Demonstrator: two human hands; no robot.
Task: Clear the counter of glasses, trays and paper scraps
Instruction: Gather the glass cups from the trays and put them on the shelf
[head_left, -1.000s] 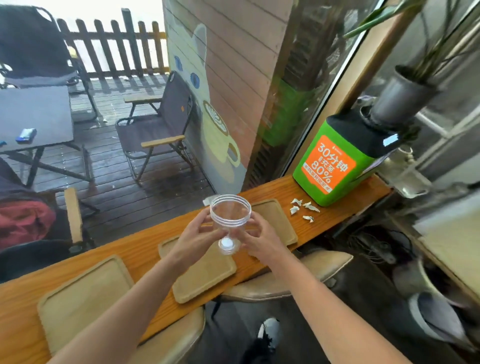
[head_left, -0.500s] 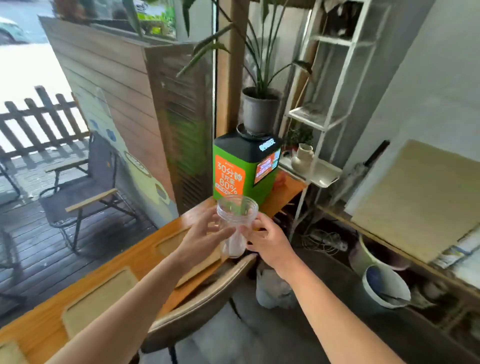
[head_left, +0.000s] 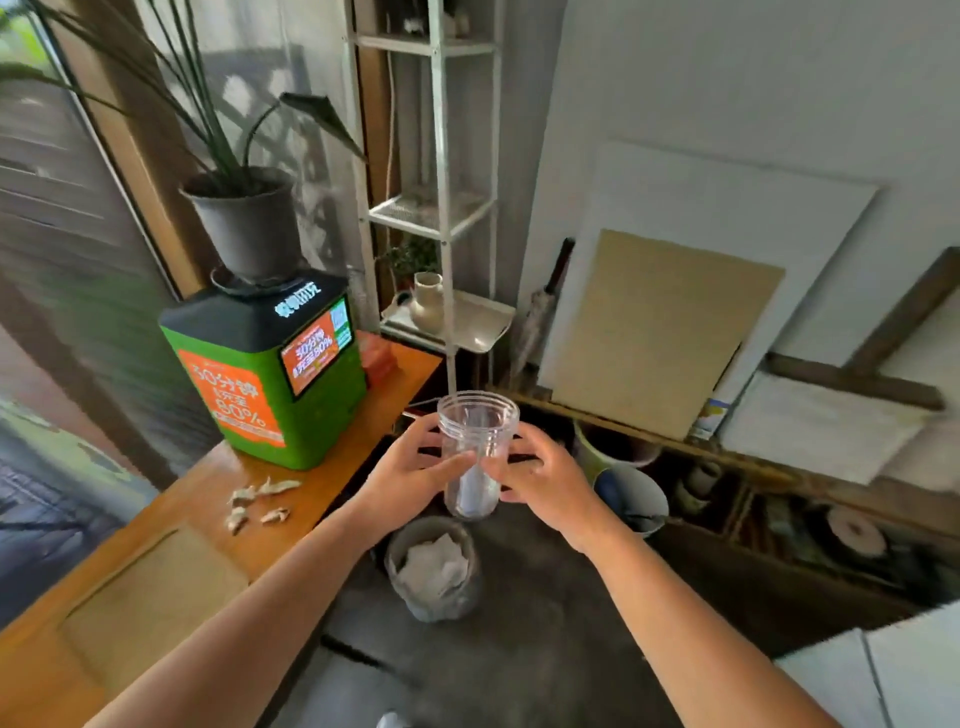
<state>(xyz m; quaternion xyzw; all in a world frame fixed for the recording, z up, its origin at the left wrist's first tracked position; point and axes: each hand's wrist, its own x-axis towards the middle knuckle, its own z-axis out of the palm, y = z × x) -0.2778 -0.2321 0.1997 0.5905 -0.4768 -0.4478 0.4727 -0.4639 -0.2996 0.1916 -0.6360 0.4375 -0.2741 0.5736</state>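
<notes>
Clear glass (head_left: 477, 457) held upright between left hand (head_left: 410, 475) and right hand (head_left: 545, 480), both gripping it, beyond worktop (head_left: 171, 519) edge.

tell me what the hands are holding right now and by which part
A clear plastic cup, upright above the floor. The left hand and right hand grip its side wall, around mid-height, from opposite sides.

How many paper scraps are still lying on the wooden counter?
4 paper scraps: two side by side before the green box, two nearer the tray. Blur may hide smaller bits.
</notes>
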